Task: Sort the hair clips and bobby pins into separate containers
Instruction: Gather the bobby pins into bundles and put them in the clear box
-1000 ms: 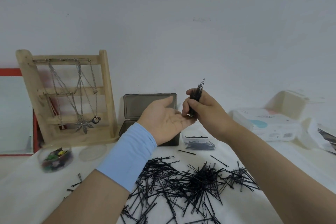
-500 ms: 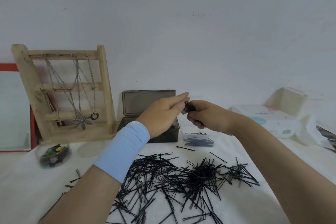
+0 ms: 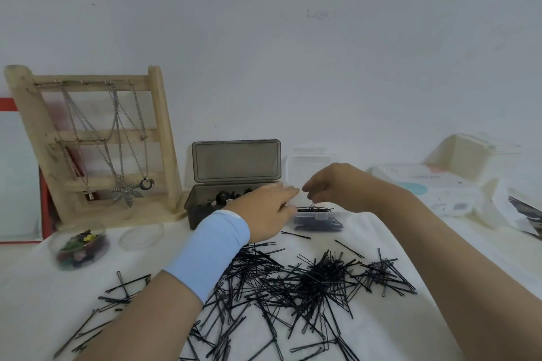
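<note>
Right hand [image 3: 343, 187]: pinching bobby pins, lowering onto clear box [image 3: 318, 221].
Left hand [image 3: 268, 208]: fingers loosely spread, holding nothing, steadying beside box.
Held pins: long axis lying three-to-nine o'clock across box.
Progress: partly sorted; big pile [image 3: 293, 287] waiting at six o'clock on tabletop [image 3: 381, 331].
Clips: sitting in dark box [image 3: 217, 202].

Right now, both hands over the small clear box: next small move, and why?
Probably let the pins settle and draw the right hand back toward the loose pile of bobby pins. Its fingertips hover just above a bundle of pins lying across the rim of the small clear box, so the drop looks nearly done, and many pins remain on the white cloth.
</note>
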Tool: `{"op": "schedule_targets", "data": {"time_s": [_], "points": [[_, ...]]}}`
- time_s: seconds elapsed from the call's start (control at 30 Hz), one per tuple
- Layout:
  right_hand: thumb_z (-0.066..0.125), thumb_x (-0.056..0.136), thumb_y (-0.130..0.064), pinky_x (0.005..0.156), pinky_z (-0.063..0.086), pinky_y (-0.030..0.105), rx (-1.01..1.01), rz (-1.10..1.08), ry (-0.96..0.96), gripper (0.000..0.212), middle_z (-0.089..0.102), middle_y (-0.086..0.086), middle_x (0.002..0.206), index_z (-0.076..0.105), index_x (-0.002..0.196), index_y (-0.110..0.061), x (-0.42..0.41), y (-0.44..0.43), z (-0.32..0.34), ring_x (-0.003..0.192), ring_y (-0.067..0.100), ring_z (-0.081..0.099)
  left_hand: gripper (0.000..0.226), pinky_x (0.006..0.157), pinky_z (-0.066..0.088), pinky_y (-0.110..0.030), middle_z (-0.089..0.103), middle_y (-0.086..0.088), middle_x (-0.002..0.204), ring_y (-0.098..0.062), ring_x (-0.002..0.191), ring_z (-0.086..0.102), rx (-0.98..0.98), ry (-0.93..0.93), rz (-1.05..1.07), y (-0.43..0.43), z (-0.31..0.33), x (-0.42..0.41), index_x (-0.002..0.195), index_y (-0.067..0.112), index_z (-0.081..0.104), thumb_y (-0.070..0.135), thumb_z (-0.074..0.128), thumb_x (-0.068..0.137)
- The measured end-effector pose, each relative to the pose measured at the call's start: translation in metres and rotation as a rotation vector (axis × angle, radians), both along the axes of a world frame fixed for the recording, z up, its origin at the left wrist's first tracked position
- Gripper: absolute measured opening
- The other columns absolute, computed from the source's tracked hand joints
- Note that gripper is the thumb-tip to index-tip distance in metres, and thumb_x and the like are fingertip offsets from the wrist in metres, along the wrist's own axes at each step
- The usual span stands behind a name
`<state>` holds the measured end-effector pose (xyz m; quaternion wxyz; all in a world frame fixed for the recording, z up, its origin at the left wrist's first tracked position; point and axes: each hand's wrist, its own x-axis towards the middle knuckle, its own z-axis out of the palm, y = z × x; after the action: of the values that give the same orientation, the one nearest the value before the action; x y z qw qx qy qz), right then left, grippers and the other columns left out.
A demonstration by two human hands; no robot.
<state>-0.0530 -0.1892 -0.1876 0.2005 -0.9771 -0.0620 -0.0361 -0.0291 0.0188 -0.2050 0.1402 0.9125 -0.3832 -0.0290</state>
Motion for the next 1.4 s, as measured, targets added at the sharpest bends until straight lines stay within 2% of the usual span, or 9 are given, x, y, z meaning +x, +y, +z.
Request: {"op": "schedule_targets", "data": {"time_s": [0.17,0.3,0.5,0.67,0.8,1.07,1.2,1.3,1.4], "points": [[0.069,0.087,-0.012,0.080,0.050,0.014,-0.037,0.030,0.008,0.023,0.075,-0.010,0.099,0.079,0.106,-0.022,-0.002,0.011,-0.008,0.087,0.003,0.065,0.048,0.116,0.002,-0.020,0.019,0.003,0.165,-0.011,0.152,0.005,0.162,-0.088,-0.074,-0.009,-0.003,-0.005,0.151,0.012,0.037,0.033,0.031,0.108],[0.070,0.083,-0.005,0.071,0.051,0.010,-0.008,-0.041,-0.027,0.027,0.076,-0.009,0.090,0.078,0.102,-0.021,-0.004,0.004,0.001,0.078,0.001,0.065,0.042,0.117,0.024,-0.031,0.042,0.007,0.149,-0.013,0.142,0.025,0.003,-0.181,-0.003,-0.005,-0.004,0.000,0.144,0.019,0.048,0.032,0.043,0.103],[0.067,0.085,-0.004,0.047,0.037,0.003,0.038,-0.075,-0.060,0.023,0.069,-0.013,0.081,0.078,0.094,-0.022,-0.019,0.003,0.020,0.061,-0.005,0.057,0.018,0.084,0.053,-0.036,0.061,0.014,0.093,-0.011,0.087,0.060,-0.048,-0.143,0.026,-0.006,0.012,-0.019,0.100,0.029,0.067,0.031,0.049,0.098],[0.071,0.083,-0.009,0.053,0.047,0.016,0.093,0.059,0.196,0.013,0.075,0.000,0.073,0.077,0.086,-0.021,-0.045,0.007,0.032,0.056,0.005,0.063,0.037,0.098,0.045,-0.030,0.060,0.007,0.133,-0.017,0.116,0.058,0.232,0.044,-0.001,-0.011,0.015,-0.034,0.134,0.031,0.060,0.039,0.050,0.100],[0.072,0.085,-0.023,0.073,0.060,0.028,-0.257,0.043,0.400,0.022,0.077,-0.001,0.086,0.077,0.107,-0.019,-0.063,0.004,0.014,0.076,0.013,0.073,0.052,0.111,0.038,-0.038,0.044,0.004,0.152,-0.021,0.135,0.045,0.325,0.110,-0.023,-0.015,0.003,-0.040,0.149,0.030,0.042,0.043,0.046,0.099],[0.075,0.083,-0.009,0.089,0.055,0.032,-0.266,-0.171,0.307,0.041,0.068,0.002,0.112,0.066,0.121,-0.022,-0.072,0.005,-0.016,0.103,0.022,0.065,0.044,0.109,0.037,-0.044,0.048,-0.003,0.134,-0.022,0.131,0.041,0.211,0.151,0.028,-0.022,-0.007,-0.054,0.133,0.025,0.061,0.048,0.041,0.101],[0.063,0.080,-0.005,0.072,0.058,0.024,-0.227,-0.138,0.319,0.045,0.072,-0.004,0.097,0.071,0.120,-0.023,-0.084,0.004,-0.008,0.089,0.017,0.068,0.047,0.108,0.040,-0.045,0.049,0.000,0.135,-0.020,0.128,0.046,0.178,0.169,0.041,-0.021,-0.006,-0.061,0.129,0.025,0.062,0.055,0.042,0.099],[0.061,0.082,-0.008,0.052,0.041,0.006,-0.193,-0.059,0.353,0.039,0.064,-0.025,0.068,0.077,0.109,-0.030,-0.097,0.002,0.005,0.063,-0.007,0.058,0.064,0.107,0.042,-0.042,0.053,0.006,0.137,-0.017,0.123,0.052,0.119,0.248,-0.005,-0.018,-0.003,-0.070,0.132,0.028,0.058,0.073,0.046,0.088],[0.069,0.084,-0.023,0.078,0.046,0.015,-0.202,-0.076,0.374,0.032,0.065,-0.026,0.095,0.074,0.112,-0.037,-0.104,-0.009,0.015,0.093,-0.001,0.061,0.108,0.114,0.033,-0.048,0.032,0.007,0.152,-0.017,0.143,0.029,0.300,0.233,-0.051,-0.017,0.000,-0.086,0.155,0.031,0.024,0.083,0.062,0.068]]}}
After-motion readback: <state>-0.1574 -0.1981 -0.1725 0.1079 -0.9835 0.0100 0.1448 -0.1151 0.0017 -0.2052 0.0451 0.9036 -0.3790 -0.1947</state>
